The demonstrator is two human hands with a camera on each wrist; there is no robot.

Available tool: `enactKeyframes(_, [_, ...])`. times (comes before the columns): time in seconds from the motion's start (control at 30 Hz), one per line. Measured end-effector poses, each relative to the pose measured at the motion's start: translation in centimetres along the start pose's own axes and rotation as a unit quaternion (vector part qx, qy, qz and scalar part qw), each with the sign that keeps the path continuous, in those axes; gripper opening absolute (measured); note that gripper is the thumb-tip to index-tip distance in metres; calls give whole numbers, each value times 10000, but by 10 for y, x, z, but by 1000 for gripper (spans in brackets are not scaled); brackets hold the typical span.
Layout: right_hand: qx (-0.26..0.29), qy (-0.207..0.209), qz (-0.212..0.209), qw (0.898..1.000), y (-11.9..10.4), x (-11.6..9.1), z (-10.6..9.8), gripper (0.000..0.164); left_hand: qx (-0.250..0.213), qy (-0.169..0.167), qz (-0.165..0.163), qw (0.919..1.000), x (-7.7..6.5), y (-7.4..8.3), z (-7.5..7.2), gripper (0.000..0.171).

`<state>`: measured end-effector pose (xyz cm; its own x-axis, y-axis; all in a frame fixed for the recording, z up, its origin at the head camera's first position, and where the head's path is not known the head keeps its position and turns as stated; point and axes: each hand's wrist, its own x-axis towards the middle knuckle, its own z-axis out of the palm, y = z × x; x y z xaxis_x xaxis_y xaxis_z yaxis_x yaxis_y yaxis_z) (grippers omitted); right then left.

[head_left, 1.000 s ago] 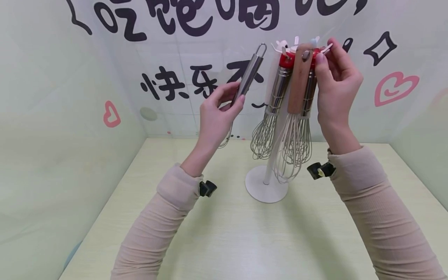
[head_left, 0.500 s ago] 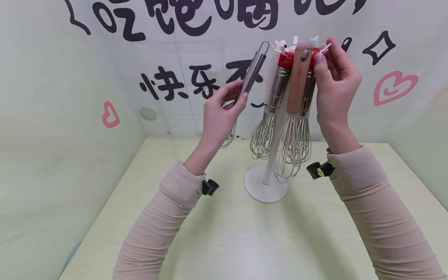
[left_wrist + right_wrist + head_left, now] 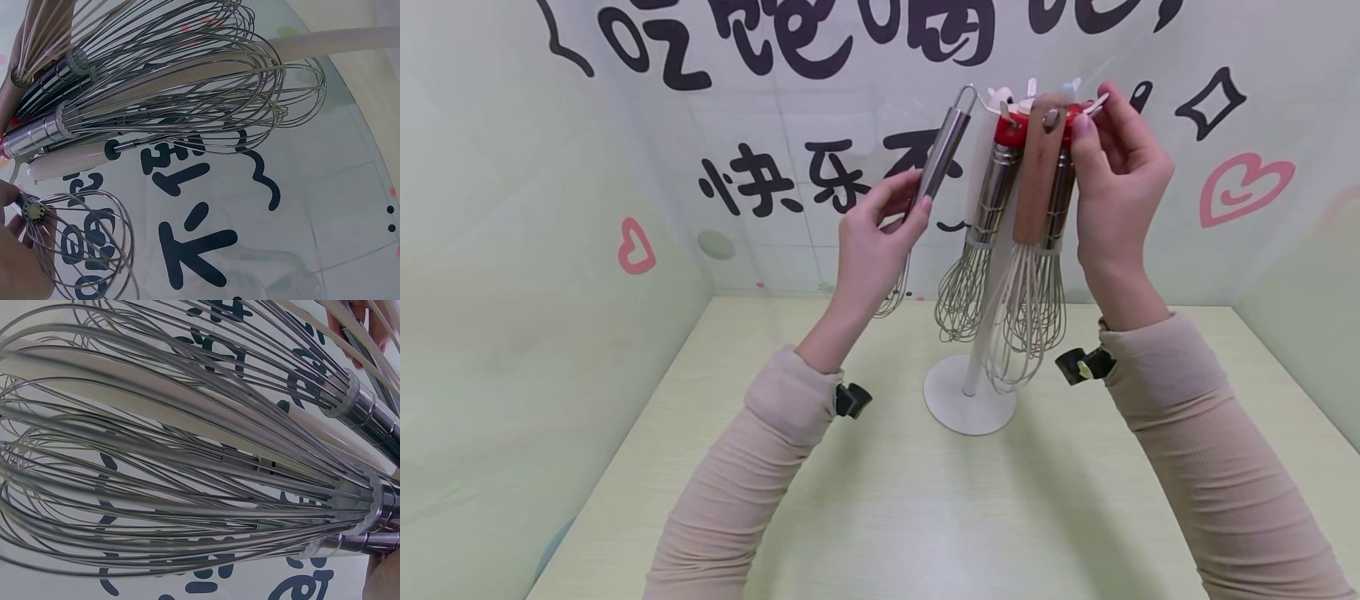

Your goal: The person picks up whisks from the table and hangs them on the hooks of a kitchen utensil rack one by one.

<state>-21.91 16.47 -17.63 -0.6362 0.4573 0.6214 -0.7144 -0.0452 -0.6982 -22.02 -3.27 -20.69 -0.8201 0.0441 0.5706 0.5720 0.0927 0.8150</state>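
My left hand (image 3: 872, 250) pinches the shiny metal handle of a whisk (image 3: 945, 154), which tilts with its loop up and to the right. That loop overlaps a left hook of the white hanging rack (image 3: 970, 419); whether it is on the hook I cannot tell. In the left wrist view the held whisk's wires (image 3: 94, 244) point away from the fingers. My right hand (image 3: 1123, 187) pinches a white hook at the rack's right side. Between the hands hang a wooden-handled whisk (image 3: 1040, 183) and red-topped metal whisks (image 3: 997, 187).
The round-based rack stands toward the back of a pale wooden table (image 3: 880, 517). Behind it is a white backdrop (image 3: 775, 250) with black characters and pink hearts. A white-handled utensil (image 3: 72, 161) hangs at the rack's far side. Several whisk wires (image 3: 187, 462) crowd the right wrist view.
My left hand has moved slightly right and up, bringing the whisk's loop to the rack's left hook. My right hand keeps its pinch on the right hook.
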Motion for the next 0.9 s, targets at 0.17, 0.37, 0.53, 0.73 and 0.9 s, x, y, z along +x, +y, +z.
enactKeyframes(0.17, [46,-13,-8,10000,0,0,0,39,60,-17,20,10000,1,0,1,33])
enactKeyframes(0.37, [20,-24,0,10000,0,-1,0,39,105,-67,52,9999,1,1,2,33])
enactKeyframes(0.53, [25,-20,-5,10000,0,0,0,39,184,-103,100,9997,2,0,3,33])
enactKeyframes(0.73, [40,-14,1,10000,0,0,0,39,225,-167,161,9995,2,-1,3,33])
enactKeyframes(0.9, [19,-13,5,10000,0,0,0,39,236,-238,183,9993,2,-1,4,32])
